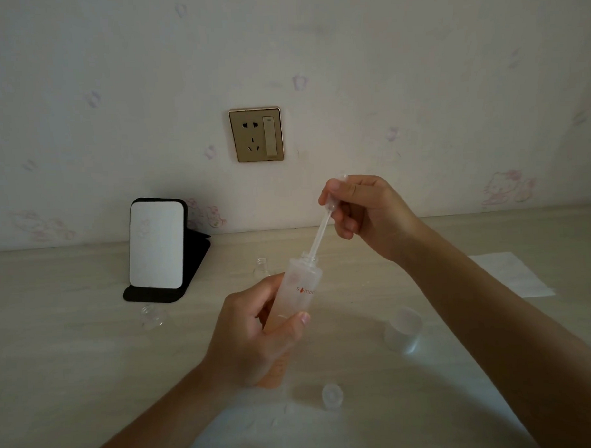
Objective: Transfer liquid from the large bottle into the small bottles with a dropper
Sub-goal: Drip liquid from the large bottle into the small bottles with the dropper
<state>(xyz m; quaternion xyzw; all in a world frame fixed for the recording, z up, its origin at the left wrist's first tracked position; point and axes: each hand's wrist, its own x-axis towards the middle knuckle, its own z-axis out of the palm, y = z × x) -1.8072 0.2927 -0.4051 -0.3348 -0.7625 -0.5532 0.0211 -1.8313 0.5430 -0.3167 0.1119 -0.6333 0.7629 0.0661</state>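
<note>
Worktop (74, 349) stock, as I log it left to right, clock bearings taken from the large bottle:
- standing mirror (157, 248), 10 o'clock
- small bottle (153, 317), clear, 9 o'clock, just before the mirror's base
- second small bottle (261, 267), 11 o'clock
- left hand (258, 335), fingers wrapped round the large bottle (300, 290), neck tilted toward 1 o'clock
- dropper (321, 226), stem in the neck
- right hand (364, 214), pinching the dropper's bulb, 1 o'clock
- frosted cap (403, 327), 3 o'clock
- paper sheet (513, 273), 2 o'clock

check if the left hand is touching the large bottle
Touching. The head view shows the left hand gripping the large bottle, with thumb and fingers curled round its lower body and no gap between them.
</note>
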